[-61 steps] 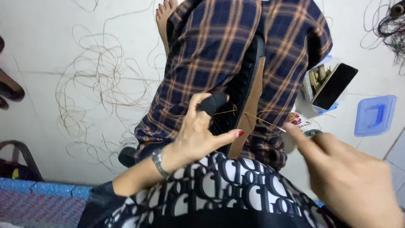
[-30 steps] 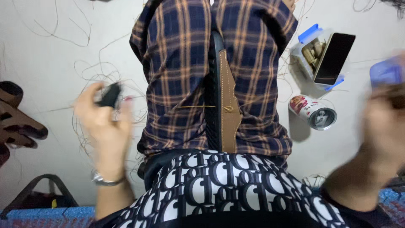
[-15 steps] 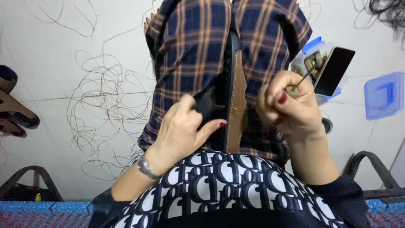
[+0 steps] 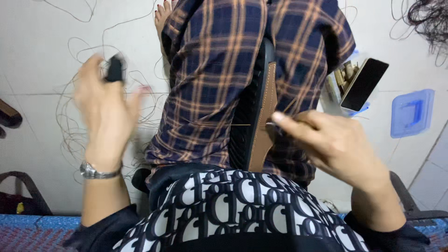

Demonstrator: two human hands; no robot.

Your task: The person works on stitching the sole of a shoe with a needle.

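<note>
One tan-and-black shoe sole (image 4: 259, 122) stands on edge between the knees, long axis near to far. Right hand (image 4: 333, 145) pinches its near end; left hand (image 4: 105, 105), blurred at left, grips one small black tool (image 4: 115, 69).

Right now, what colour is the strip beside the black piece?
Tan brown strip, clearest in the head view.

Navy-orange plaid trousers (image 4: 219, 70), tan-and-black shoe (image 4: 259, 116), blue lid (image 4: 412, 113), seemingly black tool (image 4: 115, 69)
</note>
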